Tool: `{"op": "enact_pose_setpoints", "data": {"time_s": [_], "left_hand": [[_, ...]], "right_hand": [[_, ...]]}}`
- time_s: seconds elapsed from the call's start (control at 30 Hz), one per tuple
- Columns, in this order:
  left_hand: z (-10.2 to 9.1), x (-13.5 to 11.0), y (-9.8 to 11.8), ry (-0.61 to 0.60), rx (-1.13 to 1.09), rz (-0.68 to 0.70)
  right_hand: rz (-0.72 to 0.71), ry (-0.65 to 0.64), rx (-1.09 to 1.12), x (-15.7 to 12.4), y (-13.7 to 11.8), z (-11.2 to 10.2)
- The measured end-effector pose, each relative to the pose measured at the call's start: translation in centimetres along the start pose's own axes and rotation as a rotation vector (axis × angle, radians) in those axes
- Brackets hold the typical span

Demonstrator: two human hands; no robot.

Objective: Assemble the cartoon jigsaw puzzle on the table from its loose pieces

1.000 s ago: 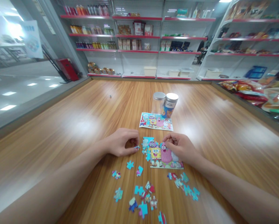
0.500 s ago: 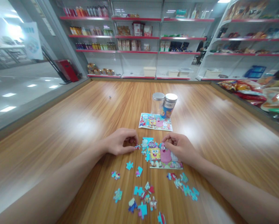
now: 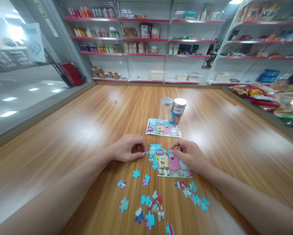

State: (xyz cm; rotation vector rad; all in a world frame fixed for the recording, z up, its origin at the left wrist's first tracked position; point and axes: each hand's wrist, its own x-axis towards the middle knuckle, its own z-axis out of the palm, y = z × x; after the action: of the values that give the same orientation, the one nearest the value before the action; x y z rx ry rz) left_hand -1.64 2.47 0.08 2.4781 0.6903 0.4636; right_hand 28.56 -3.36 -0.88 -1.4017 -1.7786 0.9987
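Note:
My left hand (image 3: 127,148) pinches a small jigsaw piece (image 3: 145,153) between finger and thumb, just left of the partly assembled cartoon jigsaw puzzle (image 3: 167,164). My right hand (image 3: 189,155) rests its curled fingertips on the puzzle's upper edge, and whether they hold a piece is hidden. Loose blue and multicoloured puzzle pieces (image 3: 146,200) lie scattered below the puzzle. Beyond it sit a printed picture card (image 3: 163,128), a clear lidded jar (image 3: 166,109) and a blue can (image 3: 177,111).
The wooden table (image 3: 63,137) extends far ahead, with a tiny object (image 3: 115,101) on it. Red-edged store shelves (image 3: 144,39) stand behind it. Bags of snacks (image 3: 256,98) line the right edge, and a glass display case (image 3: 11,58) stands left.
My left hand and its piece have moved slightly right, closer to the puzzle's edge. My right hand and the loose pieces look unchanged.

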Motion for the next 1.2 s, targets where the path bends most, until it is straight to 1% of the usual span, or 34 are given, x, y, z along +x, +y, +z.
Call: {"op": "enact_pose_setpoints", "data": {"time_s": [0.3, 0.47, 0.67, 0.9, 1.03, 1.1, 1.2], "left_hand": [[0.08, -0.01, 0.04, -0.003, -0.071, -0.04], [0.01, 0.02, -0.01, 0.024, -0.095, -0.023], [-0.1, 0.0, -0.05, 0.009, -0.048, 0.018], [-0.02, 0.05, 0.22, 0.04, -0.005, 0.003], [-0.07, -0.14, -0.01, 0.027, -0.065, 0.036], [-0.08, -0.25, -0.18, 0.057, -0.094, 0.02], [-0.1, -0.22, -0.23, 0.139, -0.002, -0.034]], "right_hand": [[-0.003, 0.002, -0.006, 0.0, 0.03, 0.02], [-0.006, 0.004, -0.005, 0.03, 0.13, 0.03], [-0.01, 0.005, 0.006, 0.03, 0.3, 0.07], [-0.016, 0.006, 0.002, 0.13, 0.49, 0.07], [-0.016, 0.004, 0.001, 0.07, 0.34, 0.03], [-0.019, 0.0, -0.005, 0.03, 0.25, 0.03], [-0.02, 0.002, -0.011, 0.05, 0.31, 0.07]]}}
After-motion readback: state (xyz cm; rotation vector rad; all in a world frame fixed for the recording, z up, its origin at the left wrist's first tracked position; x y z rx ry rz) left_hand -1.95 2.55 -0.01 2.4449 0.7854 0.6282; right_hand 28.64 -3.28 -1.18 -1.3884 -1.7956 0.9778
